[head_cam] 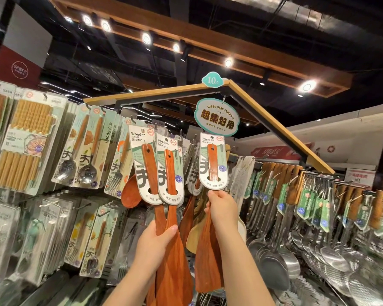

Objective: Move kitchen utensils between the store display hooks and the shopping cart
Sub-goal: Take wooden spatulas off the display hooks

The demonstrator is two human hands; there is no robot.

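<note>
Two reddish-brown wooden turners on white-and-green cards [169, 171] are gripped together at the necks by the left hand [156, 241], fingers curled round. A third carded wooden turner [212, 162] is clasped below its card by the right hand [222, 208]. All are held raised level with the black display hooks [131, 117], presumably to align card holes.

Reddish-brown wooden turners [172, 217]; white-green cards [213, 160]; teal price tag [212, 80]; silver ladles [332, 259].

Shop's kitchenware aisle, carded utensils [89, 149] hanging in rows, price tag [212, 80], promotional sign [217, 117], ceiling spotlights [307, 86]
</note>
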